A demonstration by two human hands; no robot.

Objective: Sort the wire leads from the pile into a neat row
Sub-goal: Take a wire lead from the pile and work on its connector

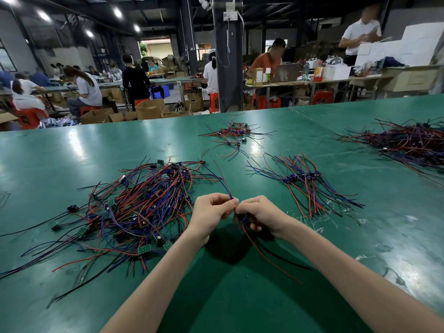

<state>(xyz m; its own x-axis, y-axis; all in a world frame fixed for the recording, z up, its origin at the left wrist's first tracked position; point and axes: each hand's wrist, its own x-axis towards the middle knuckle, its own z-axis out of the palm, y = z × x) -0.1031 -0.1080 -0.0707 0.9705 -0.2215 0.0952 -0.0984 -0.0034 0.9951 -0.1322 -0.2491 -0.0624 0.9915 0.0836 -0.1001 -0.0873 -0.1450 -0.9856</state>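
Centrally, just above the green table (72, 152), two bare hands meet over one wire lead (243, 219). The left hand (211, 210) has its fingers curled, and its grip is a tight pinch of thumb and forefinger on a blue strand that rises away from the fingertips towards the far side. The right hand (258, 216) touches the left at the fingertips; its grip is closed round the small dark module of the same lead, with the fingers folded under it. From that hand one red strand and one black strand trail down towards the near edge, their ends lying on the table.

Four separate lots of leads lie on the table. The first is the pile (134, 207), a loose tangle of red, blue and black strands just left of the left hand, with at least four small green circuit boards showing along its near and left edges. The second is the row (302, 179), beyond and to the right of the right hand: its leads lie side by side, with at least four blue modules lined up across the middle and the strands fanning out to both sides. The third is a small heap (234, 134) further back, near the middle. The fourth is a large heap (408, 143) at the far right, partly cut by the frame edge.

Beyond the table, several people sit or stand at other tables among red stools and cardboard boxes; the exact number cannot be told
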